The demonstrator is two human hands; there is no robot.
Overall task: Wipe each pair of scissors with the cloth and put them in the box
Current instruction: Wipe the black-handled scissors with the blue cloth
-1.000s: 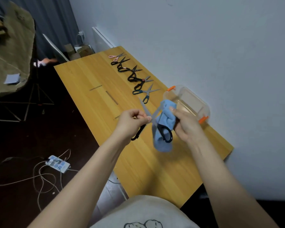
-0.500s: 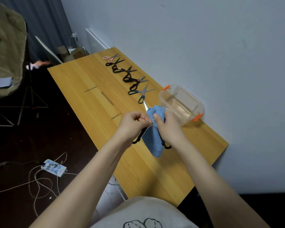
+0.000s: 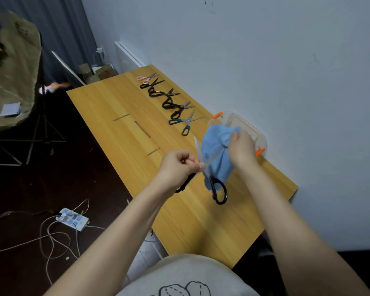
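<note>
Above the wooden table [image 3: 124, 107], my left hand [image 3: 177, 167] grips a pair of black-handled scissors [image 3: 219, 191] near the pivot, blades spread apart. One handle loop hangs below the cloth, the other sticks out under my left hand. My right hand [image 3: 241, 150] holds a blue cloth [image 3: 216, 150] bunched round one blade. Behind my right hand a clear plastic box [image 3: 259, 135] with orange clips stands against the wall. Several more scissors [image 3: 171, 103] lie in a row along the wall side of the table, teal-handled ones [image 3: 185, 122] nearest, pink ones [image 3: 145, 77] farthest.
The grey wall [image 3: 286, 82] runs along the table's right side. On the dark floor to the left lie a power strip [image 3: 72, 218] with tangled cables and a tripod stand [image 3: 26, 144]. A white panel [image 3: 126, 54] leans beyond the table's far end.
My right hand has slid the cloth up along the blade, away from my left hand and toward the box. The scissor blade and lower handle loop show again.
</note>
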